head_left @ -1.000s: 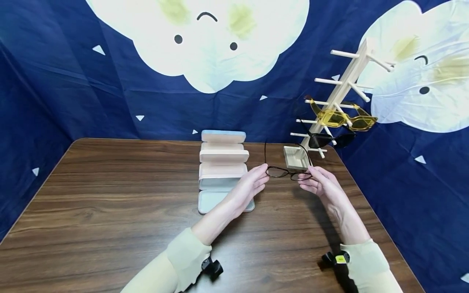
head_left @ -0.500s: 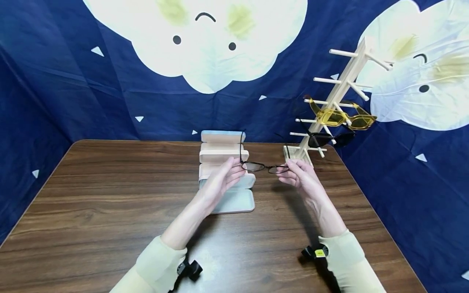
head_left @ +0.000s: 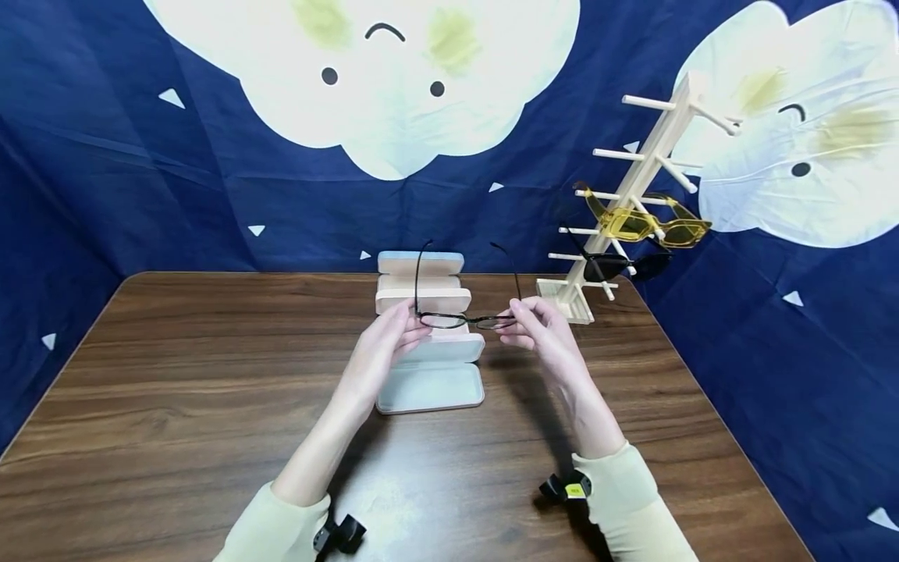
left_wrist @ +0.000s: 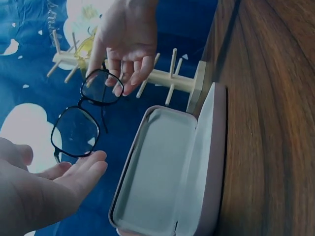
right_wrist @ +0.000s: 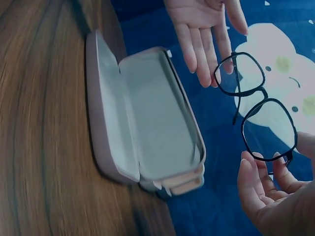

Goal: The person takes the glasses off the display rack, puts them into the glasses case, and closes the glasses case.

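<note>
Fingers: right hand [head_left: 555,343] pinching one hinge corner, left hand [head_left: 375,351] straight-fingered at the other | glasses [head_left: 469,320] aloft over open cases [head_left: 430,389] lined up from table's [head_left: 211,390] back edge | likely light, stiff, arms fragile, lenses slippery; hold by hinge corners

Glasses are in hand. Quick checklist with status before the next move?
1. Right hand hold: ok, pinches one end of the glasses.
2. Left hand contact: ok, touches the other end.
3. Firmness of hold: cannot tell from stills.
4. Temples folded: not ok, both extended.
5. Lid of the near case raised: ok, it stands open.
6. Glasses clear of that case: ok, a gap shows in both wrist views.
</note>
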Motion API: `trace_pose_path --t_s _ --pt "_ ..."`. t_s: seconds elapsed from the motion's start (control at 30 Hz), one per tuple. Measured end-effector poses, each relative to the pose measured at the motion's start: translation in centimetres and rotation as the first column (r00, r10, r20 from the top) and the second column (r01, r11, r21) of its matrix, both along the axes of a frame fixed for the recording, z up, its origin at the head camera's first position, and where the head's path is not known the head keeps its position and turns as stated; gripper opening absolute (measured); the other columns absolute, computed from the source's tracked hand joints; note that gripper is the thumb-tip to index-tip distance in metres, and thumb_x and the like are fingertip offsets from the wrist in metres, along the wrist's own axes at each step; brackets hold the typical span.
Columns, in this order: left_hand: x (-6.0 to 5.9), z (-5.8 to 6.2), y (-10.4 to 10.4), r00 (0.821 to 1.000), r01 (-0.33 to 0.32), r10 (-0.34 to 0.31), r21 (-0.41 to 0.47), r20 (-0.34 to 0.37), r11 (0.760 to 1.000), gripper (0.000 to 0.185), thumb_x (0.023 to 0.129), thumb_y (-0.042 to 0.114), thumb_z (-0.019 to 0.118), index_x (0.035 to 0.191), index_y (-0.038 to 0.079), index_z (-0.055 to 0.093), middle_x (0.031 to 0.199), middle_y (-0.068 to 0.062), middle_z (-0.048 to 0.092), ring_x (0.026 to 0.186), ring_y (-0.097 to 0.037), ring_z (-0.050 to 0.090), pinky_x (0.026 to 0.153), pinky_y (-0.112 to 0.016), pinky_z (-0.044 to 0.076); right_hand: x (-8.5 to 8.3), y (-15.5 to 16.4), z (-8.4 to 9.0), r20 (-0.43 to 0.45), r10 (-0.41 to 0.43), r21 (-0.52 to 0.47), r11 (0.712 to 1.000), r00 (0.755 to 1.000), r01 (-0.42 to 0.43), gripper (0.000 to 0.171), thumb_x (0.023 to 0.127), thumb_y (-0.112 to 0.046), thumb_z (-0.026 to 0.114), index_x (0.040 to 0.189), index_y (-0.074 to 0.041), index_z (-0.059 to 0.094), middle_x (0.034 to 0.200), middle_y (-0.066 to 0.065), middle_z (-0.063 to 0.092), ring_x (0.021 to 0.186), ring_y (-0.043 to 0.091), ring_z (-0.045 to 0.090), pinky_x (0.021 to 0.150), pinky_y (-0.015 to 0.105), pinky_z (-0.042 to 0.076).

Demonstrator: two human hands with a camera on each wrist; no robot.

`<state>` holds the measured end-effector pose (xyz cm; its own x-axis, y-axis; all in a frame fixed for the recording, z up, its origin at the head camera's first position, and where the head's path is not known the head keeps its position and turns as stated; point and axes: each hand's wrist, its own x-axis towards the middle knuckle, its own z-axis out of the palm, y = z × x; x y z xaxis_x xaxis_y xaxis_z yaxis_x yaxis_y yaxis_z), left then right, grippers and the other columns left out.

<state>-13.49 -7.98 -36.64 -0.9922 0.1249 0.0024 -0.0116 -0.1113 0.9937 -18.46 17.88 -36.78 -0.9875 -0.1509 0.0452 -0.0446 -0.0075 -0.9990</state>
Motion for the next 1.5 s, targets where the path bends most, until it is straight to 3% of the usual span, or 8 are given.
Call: trace_pose_path --t_s 0.37,0.63,0.8,0.97,1.5 --pt "0.8 -0.1 -1.6 0.993 -0.119 0.117 -0.095 -0.026 0.988 0.046 0.11 0.03 0.048 0.152 0.012 0.047 0.124 -0.025 0.072 0.115 -0.027 0.073 0.099 -0.027 0.057 1.2 -2.5 0.1 -0.012 -0.002 0.019 1.0 1.0 0.002 0.021 0.106 -0.022 0.058 0.106 -0.002 0.058 0.097 0.0 0.074 0.086 0.015 0.075 0.08 0.03 0.063" --pt "1.2 -0.5 -2.4 0.986 -0.166 0.161 -0.102 -0.052 0.981 0.042 0.109 0.029 0.053 0.149 0.016 0.053 0.109 -0.012 0.077 0.103 -0.016 0.076 0.096 -0.024 0.058 1.5 -3.3 -0.2 0.004 0.01 0.029 1.0 1.0 -0.01 0.022 0.105 -0.024 0.059 0.107 -0.002 0.058 0.101 0.004 0.075 0.088 0.016 0.075 0.082 0.034 0.063" --pt "1.5 -1.0 -2.7 0.986 -0.161 0.156 -0.12 -0.053 0.98 0.043 0.108 0.027 0.053 0.15 0.018 0.051 0.118 -0.018 0.074 0.101 -0.011 0.076 0.094 -0.023 0.058 1.8 -3.3 -0.5 0.018 0.02 0.014 1.0 1.0 -0.021 0.018 0.105 -0.022 0.06 0.106 -0.004 0.058 0.1 0.002 0.075 0.088 0.017 0.075 0.081 0.033 0.063" --pt "2.0 -1.1 -2.8 0.988 -0.133 0.123 -0.118 -0.091 0.984 0.046 0.108 0.025 0.053 0.153 0.014 0.047 0.127 -0.024 0.071 0.105 -0.014 0.075 0.094 -0.024 0.059 2.2 -2.9 -0.6 0.018 0.038 0.008 0.999 0.999 -0.038 0.013 0.105 -0.021 0.059 0.104 -0.008 0.059 0.104 0.011 0.074 0.091 0.019 0.075 0.083 0.033 0.063" --pt "2.8 -1.2 -3.4 0.987 -0.132 0.12 -0.111 -0.108 0.985 0.046 0.108 0.02 0.053 0.153 0.01 0.046 0.127 -0.026 0.069 0.101 -0.008 0.075 0.095 -0.024 0.059 2.5 -2.2 -0.4 0.063 0.129 -0.055 0.991 0.99 -0.126 0.012 0.105 -0.018 0.058 0.105 -0.006 0.06 0.105 0.009 0.071 0.09 0.018 0.076 0.086 0.034 0.063"
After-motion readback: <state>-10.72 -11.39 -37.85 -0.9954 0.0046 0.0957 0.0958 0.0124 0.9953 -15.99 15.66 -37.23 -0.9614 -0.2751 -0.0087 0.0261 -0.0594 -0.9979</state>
